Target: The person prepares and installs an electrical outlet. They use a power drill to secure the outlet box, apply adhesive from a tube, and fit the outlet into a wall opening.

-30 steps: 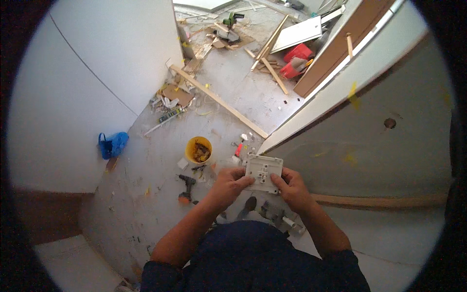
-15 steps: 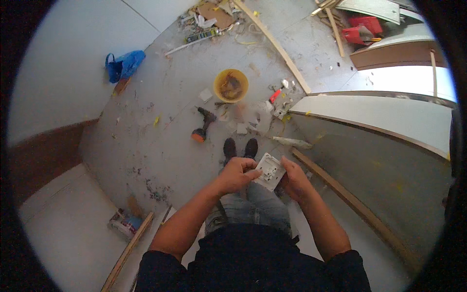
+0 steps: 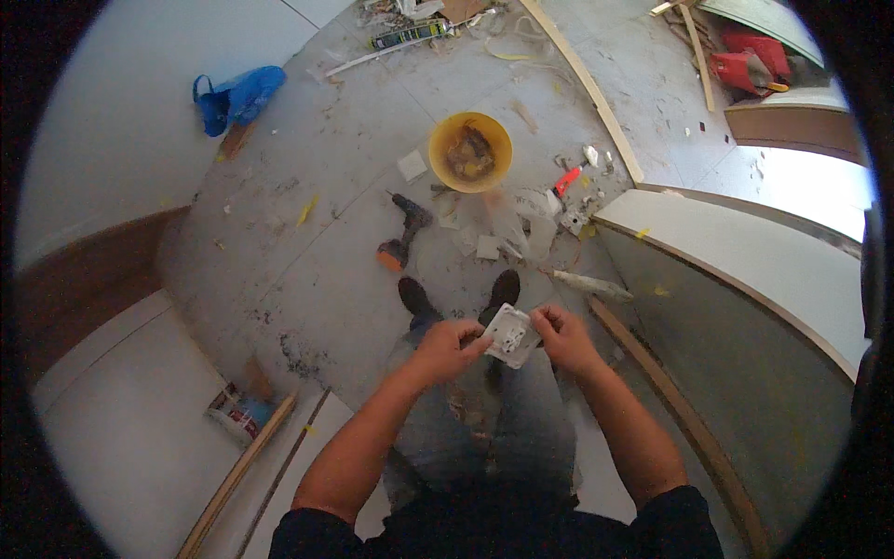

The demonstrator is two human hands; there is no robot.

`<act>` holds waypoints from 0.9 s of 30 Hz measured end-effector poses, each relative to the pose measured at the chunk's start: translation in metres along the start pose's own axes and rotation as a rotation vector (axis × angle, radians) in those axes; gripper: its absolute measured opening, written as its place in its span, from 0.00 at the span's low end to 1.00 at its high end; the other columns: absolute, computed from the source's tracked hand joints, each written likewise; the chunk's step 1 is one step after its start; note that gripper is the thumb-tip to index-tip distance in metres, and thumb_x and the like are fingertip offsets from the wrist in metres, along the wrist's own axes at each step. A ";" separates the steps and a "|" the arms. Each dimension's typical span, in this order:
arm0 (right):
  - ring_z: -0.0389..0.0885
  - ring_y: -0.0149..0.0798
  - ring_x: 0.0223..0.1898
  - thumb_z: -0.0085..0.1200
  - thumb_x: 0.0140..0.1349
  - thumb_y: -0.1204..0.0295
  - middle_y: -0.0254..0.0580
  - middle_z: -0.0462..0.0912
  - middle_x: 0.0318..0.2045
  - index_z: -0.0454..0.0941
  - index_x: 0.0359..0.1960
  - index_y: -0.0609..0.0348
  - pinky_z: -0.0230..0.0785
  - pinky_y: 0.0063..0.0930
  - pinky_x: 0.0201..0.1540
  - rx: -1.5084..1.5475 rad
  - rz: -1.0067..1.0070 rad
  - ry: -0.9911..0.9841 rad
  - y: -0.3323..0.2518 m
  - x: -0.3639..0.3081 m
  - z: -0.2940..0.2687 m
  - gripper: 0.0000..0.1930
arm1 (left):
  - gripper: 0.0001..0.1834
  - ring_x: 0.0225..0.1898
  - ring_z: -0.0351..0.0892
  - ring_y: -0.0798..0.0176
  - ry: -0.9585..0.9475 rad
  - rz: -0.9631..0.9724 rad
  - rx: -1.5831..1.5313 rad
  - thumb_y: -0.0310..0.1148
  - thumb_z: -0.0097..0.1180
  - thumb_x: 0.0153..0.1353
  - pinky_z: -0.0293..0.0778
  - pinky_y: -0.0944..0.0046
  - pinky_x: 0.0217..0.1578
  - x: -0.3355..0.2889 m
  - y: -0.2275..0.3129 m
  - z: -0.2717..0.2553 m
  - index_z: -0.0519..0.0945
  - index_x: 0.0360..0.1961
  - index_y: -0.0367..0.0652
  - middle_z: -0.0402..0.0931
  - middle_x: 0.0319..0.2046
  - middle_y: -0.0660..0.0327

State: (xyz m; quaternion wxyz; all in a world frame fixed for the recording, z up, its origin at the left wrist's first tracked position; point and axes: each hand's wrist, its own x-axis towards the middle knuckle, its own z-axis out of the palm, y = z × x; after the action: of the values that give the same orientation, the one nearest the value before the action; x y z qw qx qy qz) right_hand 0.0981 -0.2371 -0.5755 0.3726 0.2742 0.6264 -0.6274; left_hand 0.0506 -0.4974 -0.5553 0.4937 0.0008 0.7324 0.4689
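Observation:
Between my two hands, above my legs and shoes, is a square white wall switch plate, its hollow back with small fittings turned up toward me. My left hand pinches its left edge between thumb and fingers. On the opposite side, my right hand grips the upper right edge, fingers bent around it. The front face of the plate is hidden from here.
A cordless drill lies on the floor ahead, beside a yellow bucket of debris. A red-handled tool and plastic wrapping lie right of it. Wooden strips and a panel edge the right side; a blue bag sits far left.
The plate has tilted slightly in my hands, and my right fingers have shifted along its edge. My feet have moved apart. The floor items appear shifted as my head moved.

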 end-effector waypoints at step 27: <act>0.81 0.41 0.50 0.51 0.71 0.73 0.50 0.83 0.47 0.76 0.56 0.64 0.72 0.37 0.56 -0.554 -0.440 -0.136 0.354 0.471 -0.032 0.15 | 0.52 0.63 0.71 0.38 0.931 -0.332 0.866 0.39 0.72 0.54 0.67 0.48 0.66 0.368 -0.476 -0.029 0.55 0.74 0.34 0.72 0.60 0.45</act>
State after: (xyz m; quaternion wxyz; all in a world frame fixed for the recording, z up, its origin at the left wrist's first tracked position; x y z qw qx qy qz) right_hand 0.1113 -0.2418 -1.1655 0.3295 -0.0208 0.7906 -0.5157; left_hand 0.0611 -0.6133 -1.1466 0.1461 -0.1165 0.9824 0.0005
